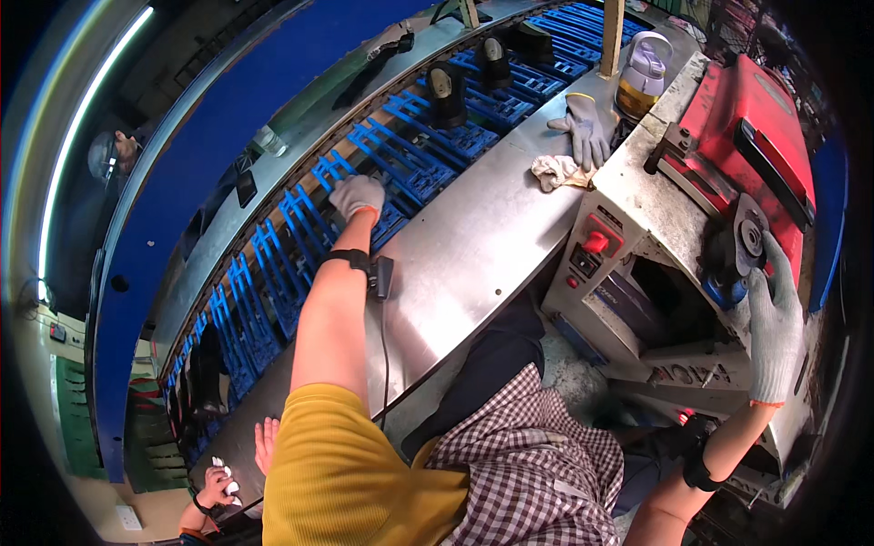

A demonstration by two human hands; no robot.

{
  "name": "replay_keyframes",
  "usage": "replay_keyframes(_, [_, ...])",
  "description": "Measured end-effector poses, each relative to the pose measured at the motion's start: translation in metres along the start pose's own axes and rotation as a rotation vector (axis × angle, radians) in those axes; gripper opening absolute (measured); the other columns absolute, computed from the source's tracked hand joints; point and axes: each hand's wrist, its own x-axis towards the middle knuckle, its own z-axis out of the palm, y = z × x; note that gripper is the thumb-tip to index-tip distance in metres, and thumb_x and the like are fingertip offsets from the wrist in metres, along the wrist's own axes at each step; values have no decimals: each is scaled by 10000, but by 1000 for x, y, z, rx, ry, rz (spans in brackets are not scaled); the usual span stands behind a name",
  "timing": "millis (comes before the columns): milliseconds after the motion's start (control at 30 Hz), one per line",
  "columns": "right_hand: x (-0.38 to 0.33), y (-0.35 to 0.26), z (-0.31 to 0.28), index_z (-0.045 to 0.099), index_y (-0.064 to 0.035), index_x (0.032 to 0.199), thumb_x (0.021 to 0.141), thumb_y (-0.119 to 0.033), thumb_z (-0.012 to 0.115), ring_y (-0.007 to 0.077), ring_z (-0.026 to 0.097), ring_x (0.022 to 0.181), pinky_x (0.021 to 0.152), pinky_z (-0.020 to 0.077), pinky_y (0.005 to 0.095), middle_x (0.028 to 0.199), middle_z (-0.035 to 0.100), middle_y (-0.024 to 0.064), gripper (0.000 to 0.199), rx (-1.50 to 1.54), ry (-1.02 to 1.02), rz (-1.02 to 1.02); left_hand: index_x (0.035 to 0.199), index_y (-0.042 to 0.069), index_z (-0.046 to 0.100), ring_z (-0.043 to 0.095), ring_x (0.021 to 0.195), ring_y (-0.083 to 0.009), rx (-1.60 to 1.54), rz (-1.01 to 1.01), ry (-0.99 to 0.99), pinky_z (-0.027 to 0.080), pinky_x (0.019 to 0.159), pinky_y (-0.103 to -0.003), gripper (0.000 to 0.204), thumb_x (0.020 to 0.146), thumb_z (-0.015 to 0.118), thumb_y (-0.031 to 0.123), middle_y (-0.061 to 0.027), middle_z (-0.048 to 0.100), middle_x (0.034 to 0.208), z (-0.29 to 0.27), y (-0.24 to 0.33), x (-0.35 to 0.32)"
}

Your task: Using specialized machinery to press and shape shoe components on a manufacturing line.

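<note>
My left hand [358, 197], in a pale work glove, is over the blue slatted rack [401, 173] of a long conveyor. Its fingers curl down on the slats, and whatever may be under them is hidden. At the right, my gloved right hand [774, 318] is raised beside the red machine [760, 127], fingers stretched and apart. Its fingertips are close to a grey round disc [750, 235] and a dark piece under the machine head; contact is unclear. Farther along the rack stand several dark shoes, the nearest one [446, 96] upright.
A steel ledge [464, 264] runs along the conveyor. It bears a grey glove [587, 127], a crumpled cloth [557, 171] and a lidded bottle [642, 77]. A red switch [596, 242] sits on the machine's side. Another person's hands [217, 487] are at lower left; someone stands beyond the conveyor.
</note>
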Motion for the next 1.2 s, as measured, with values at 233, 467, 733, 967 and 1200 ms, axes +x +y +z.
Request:
replay_keyframes(233, [2, 1, 2, 557, -21, 1550, 1077, -77, 596, 178, 610, 1365, 1163, 436, 325, 1472, 671, 161, 478, 1, -7, 17, 1381, 181, 731, 603, 1398, -360, -27, 18, -71, 499, 1118, -480, 575, 965, 642, 567, -182, 710, 1398, -25, -34, -10])
replay_keyframes(467, [1, 2, 0, 543, 0, 1561, 1081, -89, 602, 181, 584, 1394, 1185, 414, 332, 1486, 661, 158, 492, 28, -16, 22, 1499, 28, 624, 599, 1425, -372, -101, -62, -493, 483, 1165, -458, 917, 912, 659, 731, -201, 574, 1588, -25, -27, -8])
replay_keyframes(733, [4, 9, 0, 546, -26, 1569, 1095, -108, 579, 195, 583, 1387, 1180, 417, 340, 1496, 649, 168, 483, 55, -28, 16, 1540, 38, 570, 751, 1156, -282, -223, -167, -759, 656, 854, -419, 828, 959, 748, 601, -191, 686, 1404, -27, -28, 10])
replay_keyframes(967, [5, 16, 1, 543, -24, 1571, 1098, -105, 578, 165, 588, 1355, 1149, 433, 318, 1482, 657, 157, 482, 43, -21, 8, 1575, -23, 486, 687, 1291, -355, -341, -179, -786, 639, 983, -491, 987, 889, 826, 600, -261, 588, 1533, -24, -34, 10])
replay_keyframes(1200, [5, 14, -1, 537, -46, 1585, 1108, -122, 570, 157, 586, 1348, 1151, 429, 312, 1490, 653, 152, 485, -53, -34, 43, 1601, 9, 487, 738, 1204, -377, -215, -140, -733, 605, 1013, -488, 1094, 855, 753, 763, -212, 598, 1556, -13, -12, 10])
